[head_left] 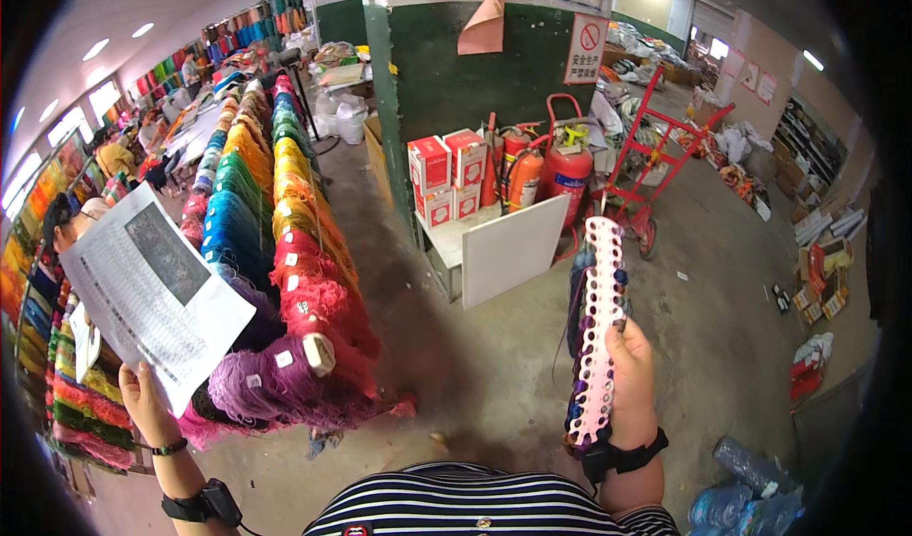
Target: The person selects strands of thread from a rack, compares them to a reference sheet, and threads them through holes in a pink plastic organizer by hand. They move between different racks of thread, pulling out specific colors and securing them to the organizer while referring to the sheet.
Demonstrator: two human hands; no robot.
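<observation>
My left hand (pixel 150 405) pinches the lower edge of a printed paper sheet (pixel 161 299). Small rows of print and a dark grey picture block cover the page. On the right, my right hand (pixel 631 365) grips a long pink thread card (pixel 598 337) with round holes down both edges. Dark blue, purple and brown threads hang from its left side, partly behind it. Just right of the sheet, purple yarn hanks (pixel 294 384) and red yarn hanks (pixel 323 294) hang on a long rack, with small white tags on them.
Behind the sheet, a person (pixel 71 218) is partly hidden near another yarn rack (pixel 90 413). Ahead stand a green pillar (pixel 437 71), red-and-white boxes (pixel 432 180), fire extinguishers (pixel 567 180), a white board (pixel 513 251) and a red hand truck (pixel 655 156). Plastic-wrapped bundles (pixel 746 493) lie at lower right.
</observation>
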